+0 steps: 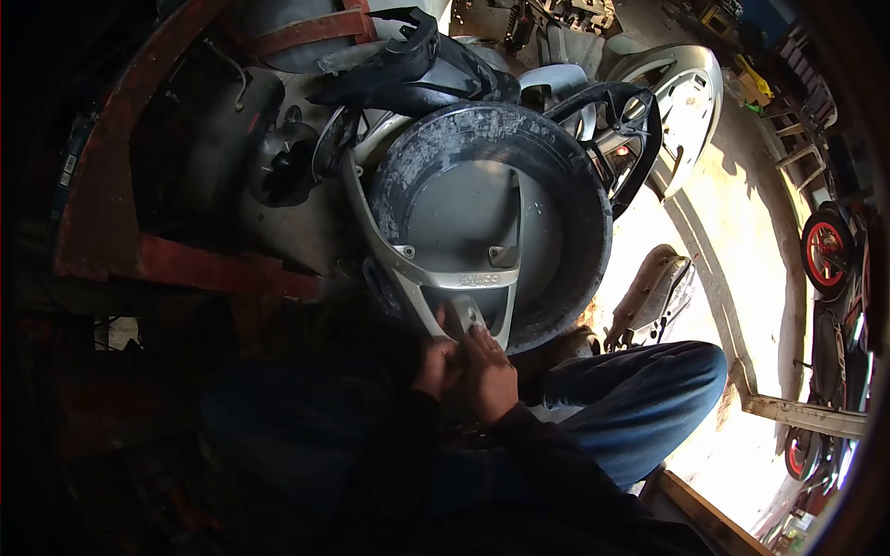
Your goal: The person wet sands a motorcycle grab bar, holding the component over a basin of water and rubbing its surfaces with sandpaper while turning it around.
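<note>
A silver scooter body panel [475,277] with raised KYMCO lettering lies tilted across a round black tub [598,232]. Its two long arms reach over greyish water [454,208]. My left hand [436,369] is closed around the panel's near end, at the tub's front rim. Close beside it, my right hand [491,375] presses its fingers together on the panel's narrow middle tongue. Whatever may be under those fingers is hidden.
Black plastic fairings [426,69] lean behind the tub, with a silver tail panel [705,93] at far right. A rusty red metal frame [213,264] stands left. Another panel [644,292] lies on the sunlit floor. Motorcycle wheels [827,248] show at the right edge.
</note>
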Motion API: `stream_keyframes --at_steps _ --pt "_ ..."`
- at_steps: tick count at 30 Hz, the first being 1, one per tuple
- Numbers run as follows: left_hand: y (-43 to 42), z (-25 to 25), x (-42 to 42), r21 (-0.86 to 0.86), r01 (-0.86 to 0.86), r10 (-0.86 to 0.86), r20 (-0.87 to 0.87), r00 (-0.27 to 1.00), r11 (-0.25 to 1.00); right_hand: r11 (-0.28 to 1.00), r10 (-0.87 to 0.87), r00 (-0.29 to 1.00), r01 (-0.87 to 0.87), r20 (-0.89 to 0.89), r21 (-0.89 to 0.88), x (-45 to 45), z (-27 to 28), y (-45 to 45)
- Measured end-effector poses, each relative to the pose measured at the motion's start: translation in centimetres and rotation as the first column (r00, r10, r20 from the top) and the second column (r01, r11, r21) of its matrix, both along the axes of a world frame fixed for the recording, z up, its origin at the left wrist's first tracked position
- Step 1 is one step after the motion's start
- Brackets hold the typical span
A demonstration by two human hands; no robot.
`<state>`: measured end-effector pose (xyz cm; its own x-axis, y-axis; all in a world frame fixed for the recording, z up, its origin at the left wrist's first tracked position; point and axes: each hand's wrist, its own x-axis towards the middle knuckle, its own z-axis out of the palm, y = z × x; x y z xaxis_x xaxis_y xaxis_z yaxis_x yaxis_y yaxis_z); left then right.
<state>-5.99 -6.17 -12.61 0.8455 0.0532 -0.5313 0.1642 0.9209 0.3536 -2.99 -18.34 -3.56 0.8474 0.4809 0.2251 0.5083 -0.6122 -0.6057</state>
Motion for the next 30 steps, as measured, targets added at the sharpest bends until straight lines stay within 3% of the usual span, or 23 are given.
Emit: stream_keyframes --at_steps 1,2,3,4,5,7,10,11,13,14,15,16,17,20,21,22,23,24,25,27,28,29,30 --pt "0.8 -1.6 -0.4 0.441 0.298 -0.288 -0.091 0.953 0.846 0.999 -0.045 0.998 0.045 -0.035 -0.002 1.5 0.6 1.2" --pt "0.7 -1.5 -0.7 0.613 0.425 -0.401 -0.186 0.897 0.666 0.996 -0.092 0.993 0.092 -0.071 -0.006 3.3 1.3 2.4" --pt "0.5 -1.5 -0.9 0.736 0.520 -0.480 -0.300 0.824 0.434 0.992 -0.088 0.906 0.040 -0.415 -0.123 5.6 1.8 3.3" --pt "-0.2 0.4 -0.4 0.461 0.302 -0.292 -0.095 0.952 0.834 0.961 -0.184 0.724 -0.011 -0.665 -0.278 7.3 4.3 4.0" --pt "-0.2 1.1 -0.3 0.272 0.169 -0.167 -0.032 0.985 0.947 0.988 -0.091 0.903 0.030 -0.420 -0.150 6.2 2.1 3.4" --pt "0.0 1.6 -0.3 0.064 0.021 -0.022 0.021 1.000 0.998 0.998 -0.055 0.997 0.053 -0.046 -0.030 2.0 -0.7 1.1" --pt "0.7 -1.1 -0.9 -0.098 0.031 -0.002 0.284 0.959 0.995 0.996 -0.082 0.995 0.080 -0.051 -0.039 0.4 0.6 0.5" --pt "1.2 -1.5 -1.3 0.562 0.301 -0.419 0.090 0.904 0.771 0.998 -0.066 0.995 0.065 -0.075 -0.016 1.7 0.3 1.5" --pt "0.9 -0.5 -1.0 0.880 0.460 -0.577 -0.318 0.752 0.115 1.000 -0.023 0.954 0.021 -0.300 -0.010 5.9 -0.2 3.4" --pt "-0.1 0.7 -0.4 0.691 0.399 -0.426 -0.145 0.893 0.602 0.946 0.024 0.899 -0.162 -0.436 -0.283 7.5 1.7 3.8" --pt "-0.9 2.2 0.1 0.331 0.201 -0.189 -0.070 0.980 0.922 0.991 0.054 0.941 -0.092 -0.334 -0.098 6.7 1.0 3.2" --pt "-0.9 3.5 0.8 0.116 0.069 -0.062 -0.063 0.996 0.991 0.994 0.058 0.974 -0.037 -0.219 0.098 5.4 0.5 2.2" --pt "-1.0 4.6 1.5 -0.099 -0.081 0.073 -0.087 0.994 0.992 0.993 0.038 0.993 -0.024 -0.114 0.114 3.7 0.6 0.9" --pt "-0.9 4.1 0.7 -0.025 -0.126 0.120 -0.181 0.976 0.992 0.993 -0.009 1.000 0.011 -0.014 0.120 2.2 1.3 0.3" --pt "-0.2 1.3 -0.2 0.606 -0.021 -0.036 0.081 0.996 0.795 0.997 -0.081 0.949 0.079 -0.304 -0.019 4.3 1.9 1.5" --pt "0.3 -0.2 -0.8 0.967 -0.102 -0.326 0.177 0.929 0.235 0.980 -0.184 0.813 0.106 -0.553 -0.169 6.0 2.2 2.5" --pt "0.1 2.8 -0.5 0.985 -0.091 -0.308 0.132 0.942 0.144 0.987 -0.043 0.885 -0.034 -0.464 -0.155 7.4 -0.4 2.1" --pt "-0.2 2.9 -0.3 0.986 -0.092 -0.311 0.132 0.941 0.140 0.963 -0.054 0.902 -0.066 -0.428 -0.260 7.3 0.5 2.6" --pt "-0.4 2.6 -0.1 0.819 0.001 -0.166 0.114 0.980 0.573 0.995 -0.012 0.948 -0.019 -0.319 -0.096 6.5 0.1 2.5" --pt "-0.8 0.5 0.3 0.487 -0.048 -0.004 0.104 0.995 0.872 1.000 0.020 0.995 -0.018 -0.097 0.025 3.5 0.9 1.6" --pt "-1.0 0.0 0.6 0.291 -0.114 0.099 0.065 0.993 0.950 0.999 0.017 1.000 -0.017 -0.005 0.031 2.7 0.7 0.9" --pt "-0.9 -0.4 0.3 0.325 -0.067 0.055 0.046 0.997 0.943 1.000 0.013 0.997 -0.011 -0.074 0.028 2.9 0.1 0.4" --pt "-0.6 0.3 -0.1 0.707 0.003 -0.157 0.153 0.976 0.707 1.000 0.011 0.990 -0.008 -0.140 0.024 3.7 0.4 0.6"
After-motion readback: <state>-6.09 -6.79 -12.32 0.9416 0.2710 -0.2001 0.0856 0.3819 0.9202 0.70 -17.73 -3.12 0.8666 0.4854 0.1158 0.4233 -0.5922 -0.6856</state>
